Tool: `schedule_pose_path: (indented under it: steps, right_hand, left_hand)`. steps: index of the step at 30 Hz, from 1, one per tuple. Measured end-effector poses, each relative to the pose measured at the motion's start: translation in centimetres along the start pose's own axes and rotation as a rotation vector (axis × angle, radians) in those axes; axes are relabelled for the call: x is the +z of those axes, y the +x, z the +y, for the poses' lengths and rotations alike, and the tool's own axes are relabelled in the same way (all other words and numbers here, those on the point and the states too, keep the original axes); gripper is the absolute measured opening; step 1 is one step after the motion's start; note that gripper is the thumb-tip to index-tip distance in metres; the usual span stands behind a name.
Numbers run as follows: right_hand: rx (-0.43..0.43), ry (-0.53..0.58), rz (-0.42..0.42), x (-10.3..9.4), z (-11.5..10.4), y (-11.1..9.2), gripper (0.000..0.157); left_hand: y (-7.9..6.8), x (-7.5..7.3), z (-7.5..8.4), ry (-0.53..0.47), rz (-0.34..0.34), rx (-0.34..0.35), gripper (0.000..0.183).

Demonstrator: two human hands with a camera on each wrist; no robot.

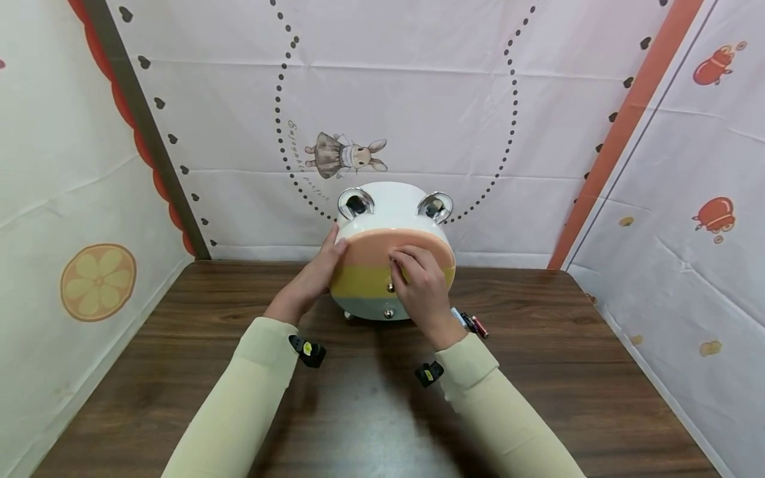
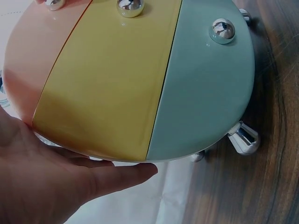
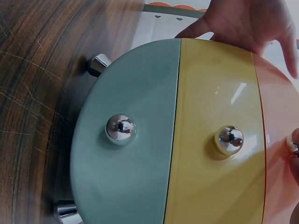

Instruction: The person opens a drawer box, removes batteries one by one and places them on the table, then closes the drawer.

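Pinching shiny round knob (image 2: 55, 4): right grip (image 1: 423, 282) | left grip (image 1: 312, 277): apart, resting against glossy, smooth, oval-fronted cabinet (image 1: 361, 282)

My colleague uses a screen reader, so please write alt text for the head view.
A person's right hand pinches the top knob on a white cabinet striped peach, yellow and green, while the left hand rests against its side. It stands on a brown table; slim items lie at right.

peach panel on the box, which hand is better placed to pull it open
Likely the right: the right hand pinches the knob on the peach panel, while the left hand rests against the side of the box, better placed to steady it.
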State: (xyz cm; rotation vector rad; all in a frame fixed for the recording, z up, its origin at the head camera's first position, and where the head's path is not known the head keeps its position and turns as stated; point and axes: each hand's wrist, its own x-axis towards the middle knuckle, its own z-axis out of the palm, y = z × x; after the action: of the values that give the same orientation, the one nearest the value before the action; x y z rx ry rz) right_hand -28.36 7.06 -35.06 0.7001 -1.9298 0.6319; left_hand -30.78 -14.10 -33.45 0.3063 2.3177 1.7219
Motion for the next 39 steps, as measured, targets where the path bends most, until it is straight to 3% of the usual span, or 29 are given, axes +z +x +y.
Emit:
schedule_pose_path:
  steps: [6, 15, 23, 32, 35, 39]
  right_hand:
    - [-0.006, 0.018, 0.013, -0.1, 0.1, 0.1, 0.019]
    - [0.05, 0.062, 0.013, -0.2, 0.0, -0.5, 0.023]
    - [0.116, 0.099, 0.033, -0.2, 0.0, -2.6, 0.018]
    - [0.151, 0.044, -0.097, 1.0, 0.4, -4.7, 0.015]
    - [0.138, 0.038, -0.114, 1.4, 0.3, -4.9, 0.014]
    - [0.119, 0.013, -0.115, 1.6, 0.1, -4.8, 0.012]
  left_hand:
    - [0.6, 0.2, -0.3, 0.077, 0.05, 0.01, 0.078]
    - [-1.3, 0.5, 1.3, 0.128, 0.058, 0.018, 0.075]
    - [0.0, 0.3, -0.9, 0.18, 0.09, 0.036, 0.076]
    - [0.6, 0.0, -1.8, 0.192, 0.104, 0.06, 0.075]
    - [0.3, 0.0, -1.5, 0.182, 0.095, 0.057, 0.076]
    - [-0.9, 0.2, 0.0, 0.178, 0.078, 0.032, 0.076]
